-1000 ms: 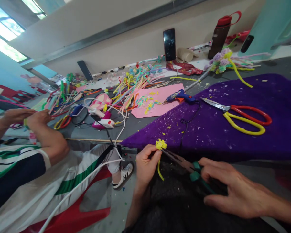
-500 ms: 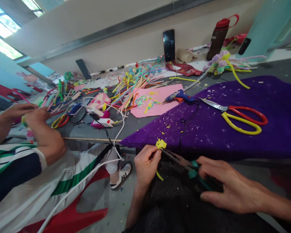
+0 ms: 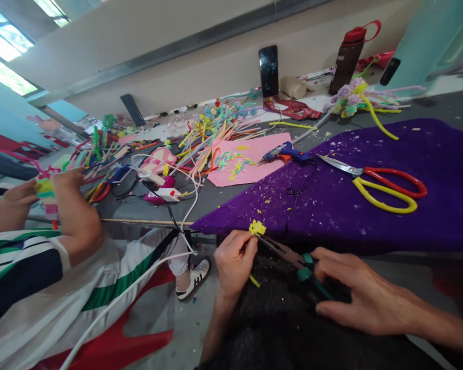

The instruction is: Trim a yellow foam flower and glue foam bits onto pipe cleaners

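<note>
My left hand [image 3: 234, 259] pinches a small yellow pipe-cleaner flower [image 3: 256, 227] by its stem, just below the table's front edge. The stem's yellow tail pokes out under my fingers. My right hand [image 3: 360, 295] is closed on the green handles of a pair of pliers [image 3: 289, 254], whose metal jaws reach up to the base of the flower. Both hands hover over my dark lap, next to the edge of a purple felt cloth [image 3: 370, 205].
On the purple cloth lie red-and-yellow scissors [image 3: 386, 187] and a blue glue gun [image 3: 287, 152]. Beyond are a pink sheet [image 3: 250, 164], heaps of coloured pipe cleaners [image 3: 212, 133], a phone [image 3: 269, 70] and a bottle [image 3: 349, 54]. A person in a striped top [image 3: 42, 267] works at left.
More of the yellow stem has been drawn up into my left hand, so less hangs below. The neighbour's hands have lifted a small coloured piece. My right hand has shifted slightly left.
</note>
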`<control>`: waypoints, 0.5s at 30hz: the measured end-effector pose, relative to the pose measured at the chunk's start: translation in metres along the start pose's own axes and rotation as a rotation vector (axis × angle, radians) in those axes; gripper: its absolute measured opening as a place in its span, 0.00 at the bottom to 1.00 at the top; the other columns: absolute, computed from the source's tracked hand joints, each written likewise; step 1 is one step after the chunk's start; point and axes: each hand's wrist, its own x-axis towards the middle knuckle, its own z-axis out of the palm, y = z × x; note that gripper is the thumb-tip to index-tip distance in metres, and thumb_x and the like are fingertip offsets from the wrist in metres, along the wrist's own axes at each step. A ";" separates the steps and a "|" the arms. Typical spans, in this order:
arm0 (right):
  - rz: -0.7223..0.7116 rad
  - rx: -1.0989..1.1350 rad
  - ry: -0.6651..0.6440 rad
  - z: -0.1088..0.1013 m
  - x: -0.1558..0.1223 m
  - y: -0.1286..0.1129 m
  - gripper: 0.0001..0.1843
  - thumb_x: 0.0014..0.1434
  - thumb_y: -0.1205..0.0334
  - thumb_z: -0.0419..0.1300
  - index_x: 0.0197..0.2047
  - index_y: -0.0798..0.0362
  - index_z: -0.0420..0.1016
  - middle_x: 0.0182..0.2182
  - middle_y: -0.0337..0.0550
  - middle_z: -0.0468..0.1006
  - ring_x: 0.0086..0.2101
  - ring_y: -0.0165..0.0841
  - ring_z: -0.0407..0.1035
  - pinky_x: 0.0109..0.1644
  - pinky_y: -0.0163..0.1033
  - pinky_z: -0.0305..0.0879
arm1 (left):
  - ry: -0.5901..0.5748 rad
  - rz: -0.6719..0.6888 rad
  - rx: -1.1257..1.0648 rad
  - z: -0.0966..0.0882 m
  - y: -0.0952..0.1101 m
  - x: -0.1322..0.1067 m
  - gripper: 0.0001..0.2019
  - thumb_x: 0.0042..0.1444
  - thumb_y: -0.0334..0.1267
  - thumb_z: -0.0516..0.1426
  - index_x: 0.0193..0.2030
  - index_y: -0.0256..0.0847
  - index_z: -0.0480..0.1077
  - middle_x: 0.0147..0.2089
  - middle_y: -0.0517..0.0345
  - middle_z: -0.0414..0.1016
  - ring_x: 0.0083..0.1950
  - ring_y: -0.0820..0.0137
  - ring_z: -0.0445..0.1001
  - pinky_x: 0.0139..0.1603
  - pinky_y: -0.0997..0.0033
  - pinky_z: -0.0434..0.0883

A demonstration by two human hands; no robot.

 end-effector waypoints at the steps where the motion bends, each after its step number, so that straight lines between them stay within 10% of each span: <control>1: -0.002 0.001 0.000 0.000 0.000 0.000 0.08 0.51 0.60 0.62 0.35 0.49 0.68 0.38 0.42 0.73 0.38 0.37 0.71 0.41 0.40 0.68 | 0.000 0.005 0.010 0.001 0.000 0.000 0.05 0.54 0.31 0.57 0.33 0.40 0.75 0.30 0.59 0.75 0.31 0.73 0.73 0.33 0.76 0.69; 15: -0.002 0.053 0.006 0.006 0.004 0.003 0.09 0.49 0.66 0.62 0.31 0.50 0.64 0.33 0.38 0.69 0.32 0.32 0.67 0.35 0.35 0.64 | 0.050 0.089 0.131 0.006 0.000 -0.003 0.05 0.54 0.29 0.57 0.35 0.39 0.74 0.32 0.57 0.75 0.35 0.72 0.74 0.38 0.73 0.69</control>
